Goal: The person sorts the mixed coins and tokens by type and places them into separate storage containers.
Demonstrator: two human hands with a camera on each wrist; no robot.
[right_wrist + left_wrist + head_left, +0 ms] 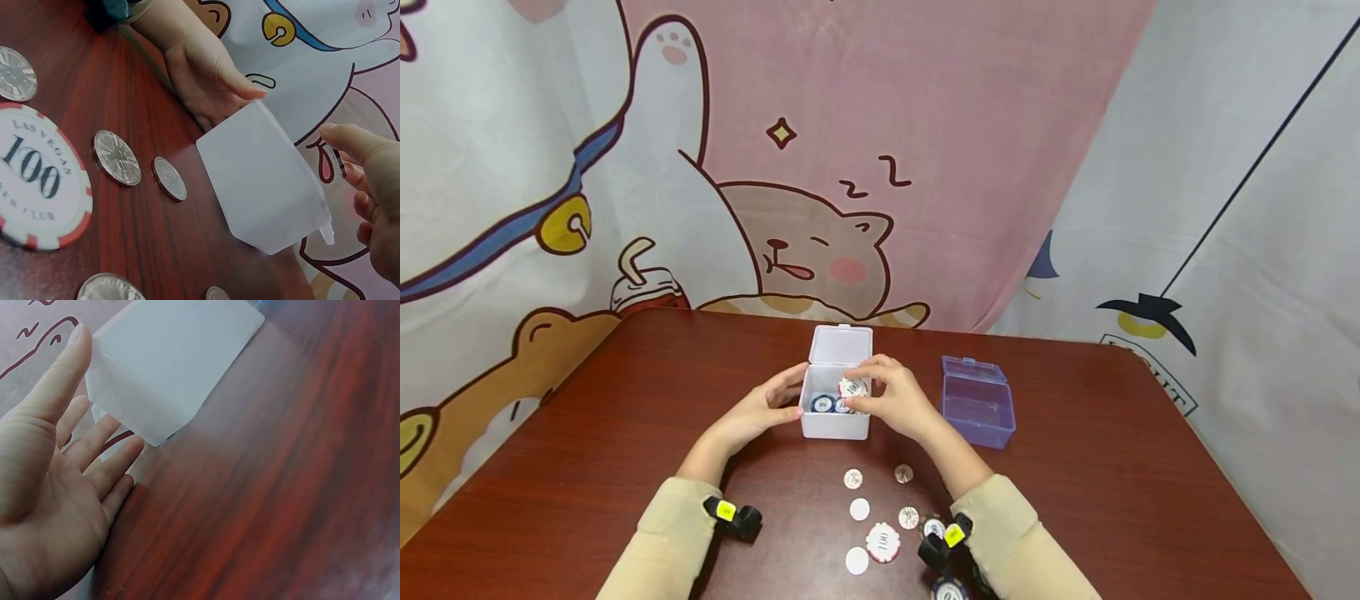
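So, left hand (748, 417): fingers loosely spread along the left side of the white box (835, 427), thumb at its rim.
White box: thin plastic, we'd guess light and slidey; steady it by the side walls.
100 chip (852, 388): over the white box's open top, probably stiff, tough, kinda slick; we'd grab the edges.
Right hand (897, 402): pinching that chip, thumb opposite fingers.
Blue box (977, 432): right of the white box, lid up.

Right hand (380, 190) pinching a thin chip (340, 164), left hand (206, 78) at a white box (265, 181), coins (117, 157), 100 chip (44, 178)
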